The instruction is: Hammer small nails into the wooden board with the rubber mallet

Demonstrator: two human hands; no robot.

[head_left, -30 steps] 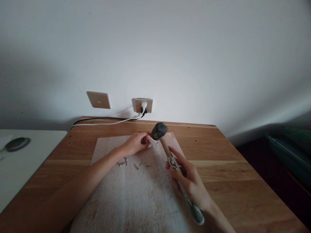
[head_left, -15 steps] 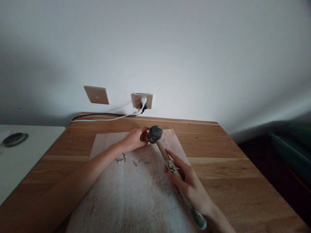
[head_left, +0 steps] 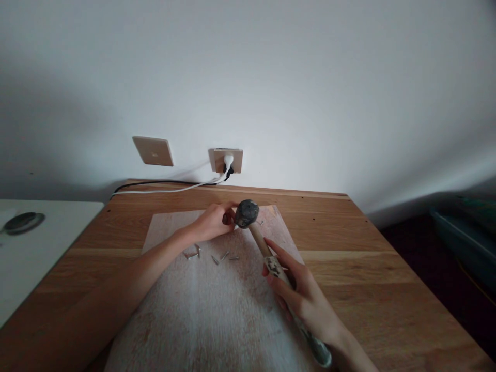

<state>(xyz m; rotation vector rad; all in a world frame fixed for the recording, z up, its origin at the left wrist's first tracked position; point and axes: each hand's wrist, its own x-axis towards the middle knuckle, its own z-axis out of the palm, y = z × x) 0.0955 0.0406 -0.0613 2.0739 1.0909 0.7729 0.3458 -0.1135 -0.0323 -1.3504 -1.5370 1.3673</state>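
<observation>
One hammer [head_left: 260,239] clasped in right hand [head_left: 302,289]; cannot tell hold of left hand [head_left: 214,222], partly behind hammer, near loose nails [head_left: 225,256] on board [head_left: 201,315].

The single view comes from a camera worn on the person's head, above the near side of the counter [head_left: 356,274], facing forward and tilted down. It sits close enough that both forearms [head_left: 149,276] enter from the bottom, reaching the left hand [head_left: 213,222] and right hand [head_left: 300,292] around mid-frame. The wide framing gives its upper half to the wall [head_left: 294,88] and catches a white surface [head_left: 58,253] at far left.
</observation>
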